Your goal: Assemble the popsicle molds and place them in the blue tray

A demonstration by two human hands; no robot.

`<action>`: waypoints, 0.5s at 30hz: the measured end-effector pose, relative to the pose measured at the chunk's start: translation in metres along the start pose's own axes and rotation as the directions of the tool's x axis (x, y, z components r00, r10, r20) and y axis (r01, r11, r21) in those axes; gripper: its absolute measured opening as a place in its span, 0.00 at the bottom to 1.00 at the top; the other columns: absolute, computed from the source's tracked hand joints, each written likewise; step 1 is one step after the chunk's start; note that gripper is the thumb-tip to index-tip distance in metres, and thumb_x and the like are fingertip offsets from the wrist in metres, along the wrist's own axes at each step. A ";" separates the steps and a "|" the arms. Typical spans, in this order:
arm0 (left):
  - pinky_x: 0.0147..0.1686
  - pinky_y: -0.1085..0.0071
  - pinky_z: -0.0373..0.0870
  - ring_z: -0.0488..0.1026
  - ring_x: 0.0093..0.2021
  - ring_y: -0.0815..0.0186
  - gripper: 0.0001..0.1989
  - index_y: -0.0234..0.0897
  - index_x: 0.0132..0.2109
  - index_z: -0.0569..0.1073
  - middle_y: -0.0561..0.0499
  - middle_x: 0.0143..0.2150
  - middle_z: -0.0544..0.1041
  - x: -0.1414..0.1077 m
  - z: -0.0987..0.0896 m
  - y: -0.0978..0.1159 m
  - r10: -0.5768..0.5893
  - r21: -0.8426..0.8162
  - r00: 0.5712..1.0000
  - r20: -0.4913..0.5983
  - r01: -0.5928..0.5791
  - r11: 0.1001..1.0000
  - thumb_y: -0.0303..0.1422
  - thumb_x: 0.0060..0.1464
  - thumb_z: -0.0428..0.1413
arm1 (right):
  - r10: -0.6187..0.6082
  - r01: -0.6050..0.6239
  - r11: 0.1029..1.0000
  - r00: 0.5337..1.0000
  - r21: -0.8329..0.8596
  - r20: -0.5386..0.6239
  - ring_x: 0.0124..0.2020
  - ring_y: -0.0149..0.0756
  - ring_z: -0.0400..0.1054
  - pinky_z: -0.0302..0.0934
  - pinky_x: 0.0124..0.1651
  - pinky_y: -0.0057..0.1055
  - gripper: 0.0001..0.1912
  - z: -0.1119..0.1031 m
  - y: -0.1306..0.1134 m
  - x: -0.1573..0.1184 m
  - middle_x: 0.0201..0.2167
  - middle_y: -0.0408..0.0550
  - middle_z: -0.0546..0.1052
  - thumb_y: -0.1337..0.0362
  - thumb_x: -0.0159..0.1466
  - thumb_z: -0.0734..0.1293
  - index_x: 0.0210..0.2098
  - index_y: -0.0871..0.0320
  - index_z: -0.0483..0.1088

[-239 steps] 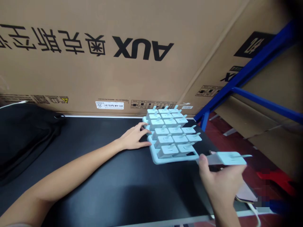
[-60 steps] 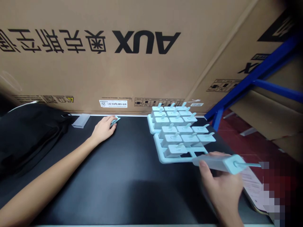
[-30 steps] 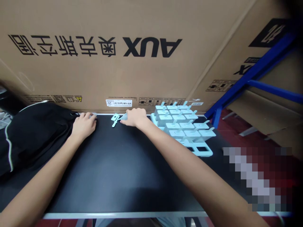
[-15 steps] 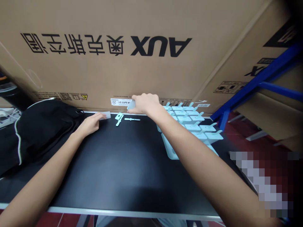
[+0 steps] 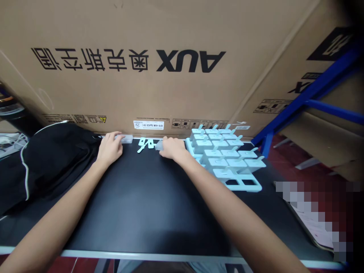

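Observation:
My left hand (image 5: 110, 148) is at the back left of the black table, its fingers closed on a clear plastic mould (image 5: 126, 139). My right hand (image 5: 173, 148) grips another translucent mould (image 5: 159, 145) low at the table's back edge. Between the hands lie small light-blue stick pieces (image 5: 142, 141), one with a square top, and a second square-topped piece (image 5: 150, 143) near the right hand's mould. Right of my right hand stands a light-blue rack (image 5: 251, 186) bearing several moulds with stick lids (image 5: 227, 163); some of its openings hold nothing.
A large cardboard box (image 5: 127, 94) stands behind the table (image 5: 136, 204). Black cloth (image 5: 59, 155) lies at the left, near a dark cylinder (image 5: 22, 121). A blue metal frame (image 5: 330, 83) rises at the right, above a flat object (image 5: 309, 223).
My right hand has come down to the table with its mould, uncovering the box label and more of the rack. A square-topped piece now shows beside it. My left hand has shifted slightly.

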State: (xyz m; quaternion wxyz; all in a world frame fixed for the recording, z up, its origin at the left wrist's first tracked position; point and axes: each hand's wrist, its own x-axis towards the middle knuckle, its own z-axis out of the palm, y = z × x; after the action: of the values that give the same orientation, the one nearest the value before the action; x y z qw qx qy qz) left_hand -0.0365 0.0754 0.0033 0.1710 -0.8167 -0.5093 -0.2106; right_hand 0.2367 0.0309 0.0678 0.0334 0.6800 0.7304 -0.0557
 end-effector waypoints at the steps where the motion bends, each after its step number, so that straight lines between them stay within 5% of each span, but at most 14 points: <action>1: 0.53 0.55 0.66 0.66 0.55 0.50 0.18 0.36 0.56 0.71 0.42 0.57 0.70 0.001 -0.001 0.006 0.037 -0.015 0.999 0.004 -0.037 0.999 0.29 0.60 0.47 | 0.014 -0.014 1.000 1.000 0.003 -0.011 0.51 0.51 0.70 0.64 0.48 0.41 0.27 0.006 0.002 0.001 0.51 0.65 0.74 0.61 0.59 0.66 0.56 0.67 0.66; 7: 0.52 0.57 0.67 0.69 0.53 0.54 0.17 0.38 0.55 0.72 0.45 0.53 0.75 0.005 0.001 0.041 0.229 -0.170 0.957 0.178 -0.200 0.965 0.34 0.65 0.45 | 0.026 -0.021 0.998 0.997 0.062 -0.079 0.52 0.52 0.69 0.65 0.49 0.42 0.26 0.027 0.009 0.014 0.55 0.68 0.67 0.59 0.61 0.63 0.56 0.67 0.65; 15: 0.56 0.57 0.64 0.68 0.56 0.56 0.20 0.41 0.61 0.66 0.48 0.58 0.73 0.006 0.000 0.041 0.261 -0.284 0.948 0.180 -0.204 0.937 0.37 0.67 0.42 | -0.025 0.054 0.990 0.977 0.133 -0.210 0.54 0.49 0.65 0.65 0.48 0.41 0.21 0.034 0.009 0.017 0.53 0.61 0.67 0.58 0.62 0.60 0.53 0.61 0.62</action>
State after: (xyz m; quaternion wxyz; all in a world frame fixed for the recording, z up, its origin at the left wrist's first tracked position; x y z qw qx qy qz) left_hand 0.0028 0.0634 0.0036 0.0293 -0.9048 -0.3916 -0.1648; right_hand 0.2435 0.0441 0.0316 -0.0914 0.6680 0.7376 -0.0356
